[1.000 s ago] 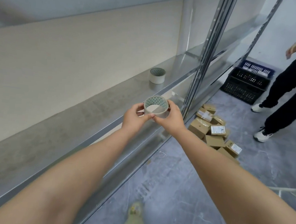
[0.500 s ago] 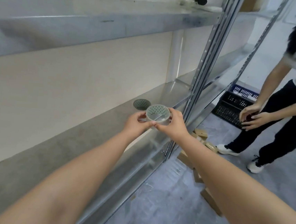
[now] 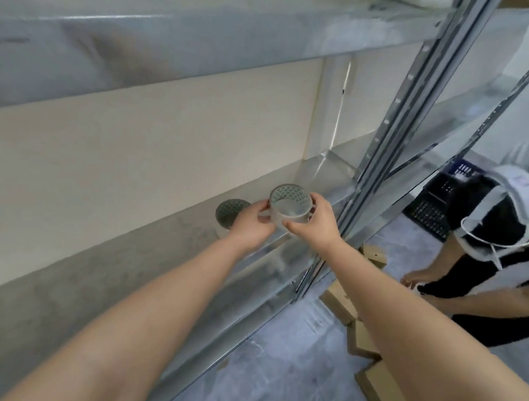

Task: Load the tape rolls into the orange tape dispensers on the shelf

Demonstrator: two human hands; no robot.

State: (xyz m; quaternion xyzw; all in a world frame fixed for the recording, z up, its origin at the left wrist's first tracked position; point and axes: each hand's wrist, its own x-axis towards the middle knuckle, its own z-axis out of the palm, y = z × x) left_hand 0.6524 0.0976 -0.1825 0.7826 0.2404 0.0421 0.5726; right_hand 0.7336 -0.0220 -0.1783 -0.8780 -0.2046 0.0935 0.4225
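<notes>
Both hands hold one tape roll [image 3: 289, 206], a pale ring with a green patterned core, above the front edge of the metal shelf [image 3: 139, 282]. My left hand [image 3: 251, 223] grips its left side and my right hand [image 3: 311, 222] its right side. A second tape roll [image 3: 230, 211] stands on the shelf just behind my left hand, partly hidden by it. No orange tape dispenser is in view.
An upper shelf [image 3: 175, 39] overhangs the lower one. A steel upright [image 3: 388, 141] stands right of my hands. Cardboard boxes [image 3: 383, 399] lie on the floor below. A person [image 3: 489, 270] bends down at the right, near dark crates [image 3: 433, 213].
My view has tilted up and shifted, so the upper shelf fills more of the frame. The held roll moved closer to the roll on the shelf. The person at the right has bent down.
</notes>
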